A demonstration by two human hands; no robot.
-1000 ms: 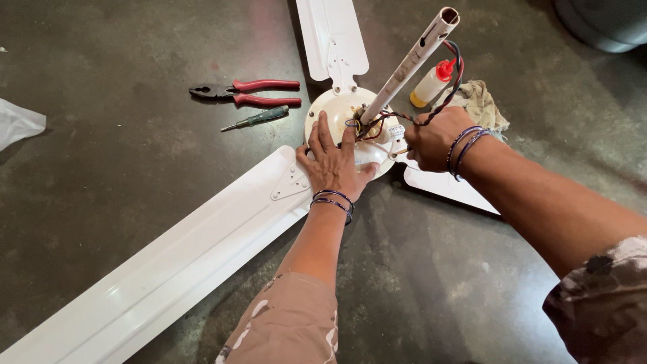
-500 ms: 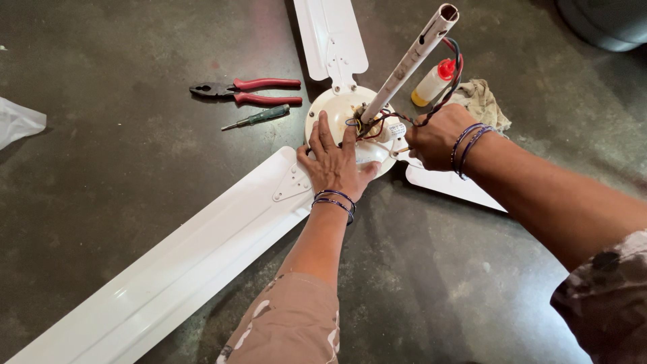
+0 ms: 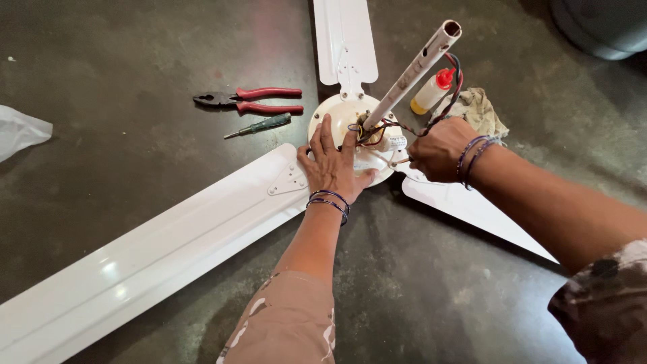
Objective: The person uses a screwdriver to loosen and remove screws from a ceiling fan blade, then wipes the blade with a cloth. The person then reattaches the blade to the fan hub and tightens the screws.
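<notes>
While your right hand (image 3: 438,149) closes around something at the edge of the fan hub (image 3: 350,135), its fingers curl away from view, so you cannot tell exactly what it grips; the dark and red wires (image 3: 450,101) run down to it. Your left hand (image 3: 332,165) lies flat and open on the hub, fingers spread, holding nothing, and it covers the near part of the hub. The long blade (image 3: 155,253) runs out of the picture at the lower left, the far blade (image 3: 345,40) is cut off at the top, and the third blade (image 3: 472,209) is partly hidden under your right forearm. On the dark floor (image 3: 121,114), left of the hub, lie red-handled pliers (image 3: 253,100) and, just beside them, a small green screwdriver (image 3: 259,125). Behind your right hand sit a small bottle with a red cap (image 3: 431,91) and a crumpled rag (image 3: 480,108). A scrap of clear plastic (image 3: 20,131) is at the left edge. The white rod (image 3: 412,73) rises from the hub's middle, tilted up toward the upper right, its open end uppermost.
</notes>
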